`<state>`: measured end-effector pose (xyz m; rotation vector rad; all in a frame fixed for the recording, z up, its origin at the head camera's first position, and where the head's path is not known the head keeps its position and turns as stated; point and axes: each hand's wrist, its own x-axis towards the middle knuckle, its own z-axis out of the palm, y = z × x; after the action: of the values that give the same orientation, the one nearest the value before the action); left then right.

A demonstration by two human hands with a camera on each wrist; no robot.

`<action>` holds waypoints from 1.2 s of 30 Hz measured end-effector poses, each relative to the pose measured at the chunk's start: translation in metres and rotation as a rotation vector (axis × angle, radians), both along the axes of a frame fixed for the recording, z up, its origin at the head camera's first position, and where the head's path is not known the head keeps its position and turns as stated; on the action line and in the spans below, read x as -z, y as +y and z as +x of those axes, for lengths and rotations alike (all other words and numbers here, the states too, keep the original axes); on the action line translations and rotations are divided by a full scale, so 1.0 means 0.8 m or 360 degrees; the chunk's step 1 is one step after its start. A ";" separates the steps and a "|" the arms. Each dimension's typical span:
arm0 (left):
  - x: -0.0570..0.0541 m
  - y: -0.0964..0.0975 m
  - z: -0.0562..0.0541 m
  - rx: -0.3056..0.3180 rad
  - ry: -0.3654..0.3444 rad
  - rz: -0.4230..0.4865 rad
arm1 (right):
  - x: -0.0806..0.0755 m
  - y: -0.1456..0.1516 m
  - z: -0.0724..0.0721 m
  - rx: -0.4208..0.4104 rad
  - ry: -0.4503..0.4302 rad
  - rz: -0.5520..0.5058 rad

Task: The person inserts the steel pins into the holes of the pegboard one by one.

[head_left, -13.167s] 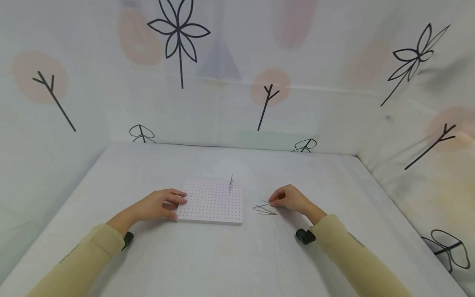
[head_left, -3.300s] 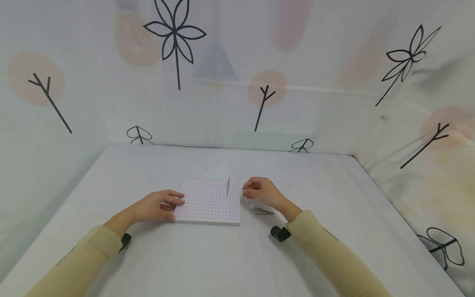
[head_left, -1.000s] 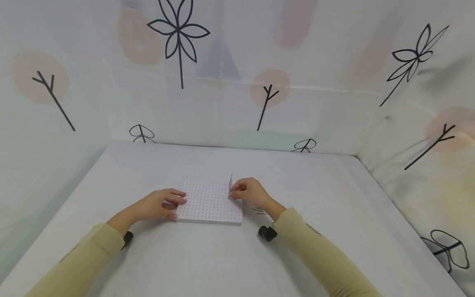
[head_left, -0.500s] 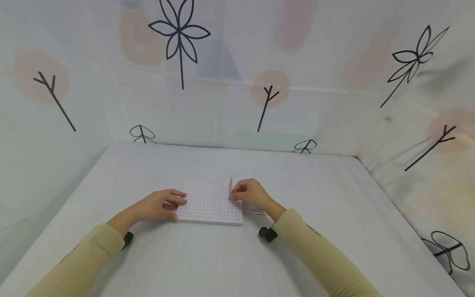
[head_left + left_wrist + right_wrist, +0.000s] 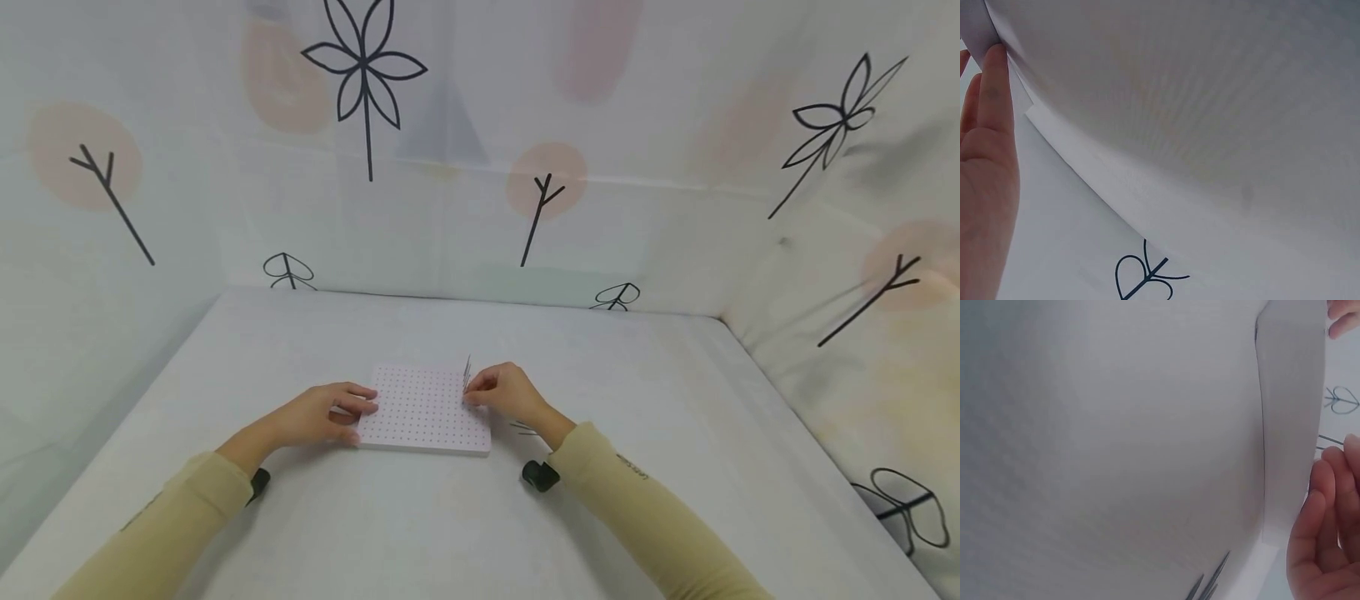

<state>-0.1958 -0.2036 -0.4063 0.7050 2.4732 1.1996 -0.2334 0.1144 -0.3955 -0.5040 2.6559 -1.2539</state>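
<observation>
A white board (image 5: 420, 412) with a grid of small dotted holes lies flat on the table. My left hand (image 5: 318, 414) rests against its left edge, fingers and thumb spread along it; the left wrist view shows those fingers (image 5: 994, 94) nearly straight. Several thin dark needles (image 5: 468, 372) stand upright in a row near the board's right side. Over the board beside this row, my right hand (image 5: 506, 392) pinches a needle, mostly hidden by the thumb and fingertips. Loose needles (image 5: 522, 428) lie right of the board, partly behind the right wrist; their pointed tips (image 5: 1216, 572) show in the right wrist view.
White cloth covers the table (image 5: 420, 525). A patterned cloth wall (image 5: 465, 225) rises behind it and along both sides. A dark wrist camera (image 5: 540, 476) hangs under the right sleeve, close to the table.
The right hand took a needle from the loose ones and carried it left to the upright row, which has grown longer. Over the last second it barely moves. The left hand stays put.
</observation>
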 end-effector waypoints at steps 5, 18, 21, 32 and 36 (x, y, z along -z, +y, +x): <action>-0.001 0.000 0.000 -0.0006 -0.0002 -0.0006 | -0.001 0.003 0.000 0.0024 -0.0007 0.0040; -0.002 0.001 0.004 -0.0030 -0.0005 -0.0015 | -0.001 0.032 0.010 0.0032 -0.0014 0.0067; -0.002 0.002 0.005 -0.0029 0.0001 -0.0008 | 0.001 0.040 0.010 0.0024 0.0003 0.0074; -0.002 0.001 0.002 -0.0014 0.0014 -0.0006 | 0.005 0.068 0.014 0.0060 -0.0014 0.0065; 0.000 0.002 0.001 0.0003 0.0033 -0.0002 | 0.009 0.080 0.014 0.0103 -0.0003 0.0087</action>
<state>-0.1951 -0.2021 -0.4063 0.7232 2.4893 1.1962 -0.2218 0.1786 -0.4027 -0.4122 2.7168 -1.1945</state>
